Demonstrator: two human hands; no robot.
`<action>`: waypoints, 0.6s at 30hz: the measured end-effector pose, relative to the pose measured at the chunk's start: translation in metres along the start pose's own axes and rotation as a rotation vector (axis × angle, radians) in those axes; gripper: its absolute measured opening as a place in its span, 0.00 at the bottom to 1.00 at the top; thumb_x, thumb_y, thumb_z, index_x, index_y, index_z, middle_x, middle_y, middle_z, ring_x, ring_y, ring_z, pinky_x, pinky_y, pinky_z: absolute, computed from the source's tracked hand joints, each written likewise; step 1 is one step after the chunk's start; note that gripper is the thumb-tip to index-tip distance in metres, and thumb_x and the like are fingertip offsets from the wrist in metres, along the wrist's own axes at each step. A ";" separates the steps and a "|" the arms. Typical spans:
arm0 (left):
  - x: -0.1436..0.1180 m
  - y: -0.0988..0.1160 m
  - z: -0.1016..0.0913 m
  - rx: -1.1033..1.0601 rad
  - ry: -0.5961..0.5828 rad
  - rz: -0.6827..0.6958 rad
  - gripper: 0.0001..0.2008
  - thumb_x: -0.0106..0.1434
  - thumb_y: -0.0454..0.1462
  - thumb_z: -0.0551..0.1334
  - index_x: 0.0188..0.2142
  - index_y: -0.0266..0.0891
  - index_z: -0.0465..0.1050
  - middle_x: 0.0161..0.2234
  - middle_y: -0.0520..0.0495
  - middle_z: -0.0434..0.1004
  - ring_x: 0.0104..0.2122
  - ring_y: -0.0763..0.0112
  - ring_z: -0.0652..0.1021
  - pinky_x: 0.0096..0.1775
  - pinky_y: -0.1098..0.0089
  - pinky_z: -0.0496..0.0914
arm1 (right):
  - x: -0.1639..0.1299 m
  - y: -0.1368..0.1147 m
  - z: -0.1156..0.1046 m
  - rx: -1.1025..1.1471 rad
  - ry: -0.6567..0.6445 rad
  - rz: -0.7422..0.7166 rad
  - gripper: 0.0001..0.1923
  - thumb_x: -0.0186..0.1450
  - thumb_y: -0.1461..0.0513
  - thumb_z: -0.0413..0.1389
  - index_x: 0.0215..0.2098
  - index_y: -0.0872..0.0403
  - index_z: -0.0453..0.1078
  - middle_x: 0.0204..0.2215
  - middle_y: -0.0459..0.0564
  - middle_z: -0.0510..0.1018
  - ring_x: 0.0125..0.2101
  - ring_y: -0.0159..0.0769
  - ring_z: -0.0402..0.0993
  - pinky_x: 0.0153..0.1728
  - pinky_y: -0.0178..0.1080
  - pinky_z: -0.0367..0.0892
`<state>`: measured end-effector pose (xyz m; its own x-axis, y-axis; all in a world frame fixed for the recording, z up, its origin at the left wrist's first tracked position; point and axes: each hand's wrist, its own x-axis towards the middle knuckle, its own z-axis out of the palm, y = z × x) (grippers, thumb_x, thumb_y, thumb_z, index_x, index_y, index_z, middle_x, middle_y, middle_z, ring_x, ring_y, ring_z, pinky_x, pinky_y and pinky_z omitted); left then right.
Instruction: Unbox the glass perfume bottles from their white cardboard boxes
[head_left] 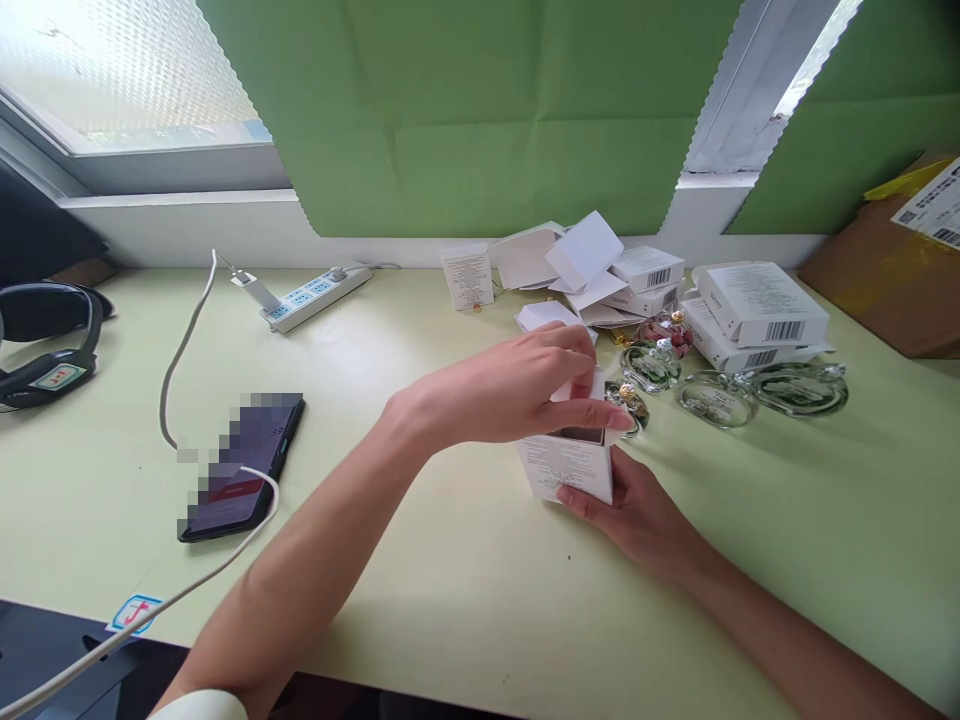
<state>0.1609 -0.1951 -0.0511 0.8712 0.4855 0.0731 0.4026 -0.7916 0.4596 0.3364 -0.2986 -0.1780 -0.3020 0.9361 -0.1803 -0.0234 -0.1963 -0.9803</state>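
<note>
A small white printed box [568,468] is held above the table, tilted, with its top open and a dark inside showing. My right hand [637,510] grips it from below and the right, thumb across the printed front. Over the opening is my left hand [551,385], fingers curled down at the raised flap [598,385] and thumb lying along the front rim. The left fingertips are partly hidden. Just behind the box stands a small glass bottle [628,405], partly covered by it. More glass bottles lie close by: one green-tinted [651,365], one reddish [666,332].
Two clear oval bottles [716,398] [799,388] lie to the right. Behind are stacked white boxes [765,300], loose white cartons [585,250] and an upright box [468,277]. A phone [244,470], white cable [202,590], power strip [319,298], headphones [56,370] and cardboard box [892,260] surround them.
</note>
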 end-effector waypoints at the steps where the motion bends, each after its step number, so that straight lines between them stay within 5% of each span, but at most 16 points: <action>1: 0.001 0.001 0.001 -0.011 0.005 -0.008 0.22 0.68 0.54 0.55 0.35 0.38 0.74 0.45 0.45 0.72 0.43 0.66 0.73 0.42 0.68 0.65 | 0.000 0.000 0.000 -0.003 -0.001 0.002 0.20 0.64 0.55 0.62 0.53 0.44 0.68 0.47 0.44 0.78 0.47 0.36 0.75 0.45 0.37 0.72; 5: 0.001 0.000 0.001 -0.026 -0.008 -0.032 0.22 0.67 0.55 0.55 0.35 0.39 0.73 0.44 0.44 0.72 0.43 0.65 0.72 0.41 0.68 0.65 | 0.001 0.000 0.000 0.001 0.002 -0.010 0.20 0.64 0.55 0.62 0.53 0.45 0.68 0.46 0.44 0.78 0.47 0.36 0.75 0.45 0.36 0.72; 12: -0.011 -0.026 -0.013 0.057 -0.110 -0.020 0.09 0.68 0.42 0.59 0.39 0.40 0.73 0.53 0.47 0.70 0.49 0.66 0.72 0.44 0.70 0.64 | 0.001 -0.001 0.000 0.078 -0.034 -0.014 0.23 0.64 0.57 0.62 0.57 0.43 0.66 0.53 0.44 0.76 0.53 0.36 0.72 0.52 0.37 0.69; 18: -0.009 -0.036 -0.014 0.022 -0.165 -0.023 0.08 0.69 0.39 0.56 0.36 0.38 0.69 0.47 0.45 0.71 0.42 0.69 0.72 0.39 0.71 0.64 | 0.000 -0.004 0.000 0.074 -0.088 0.027 0.25 0.64 0.56 0.62 0.57 0.43 0.65 0.56 0.46 0.74 0.53 0.40 0.72 0.51 0.40 0.71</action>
<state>0.1348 -0.1658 -0.0557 0.8951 0.4377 -0.0848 0.4278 -0.7896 0.4399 0.3369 -0.2981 -0.1745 -0.3861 0.9016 -0.1950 -0.0839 -0.2448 -0.9659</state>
